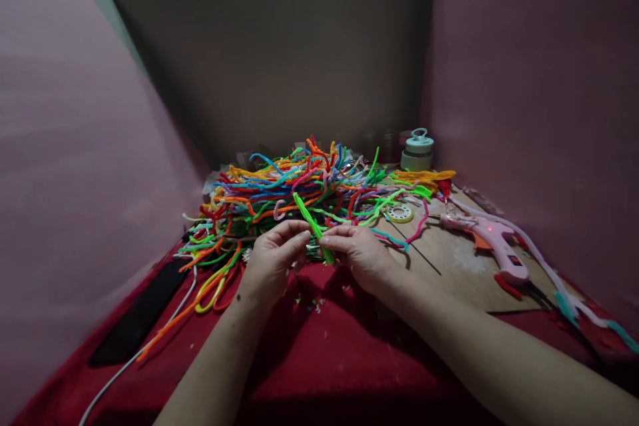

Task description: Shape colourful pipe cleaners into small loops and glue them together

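Between my two hands is a bright green pipe cleaner piece [308, 214], narrow and tilted, its upper end pointing up and left. It looks doubled or folded, though I cannot tell exactly how. My left hand [279, 249] pinches it from the left with thumb and forefinger. From the right, my right hand [352, 246] grips its lower part, fingertips pressed together. Right behind both hands rises a tangled heap of pipe cleaners [279, 183] in many colours, partly hidden by my fingers.
A pink glue gun [492, 239] with a lit red light lies on a board [449, 279] at right. Near it are a white ring-shaped disc [399, 213] and a mint-lidded jar [418, 152]. A dark flat object [142, 313] and white cable [117, 373] lie left on red cloth [319, 359].
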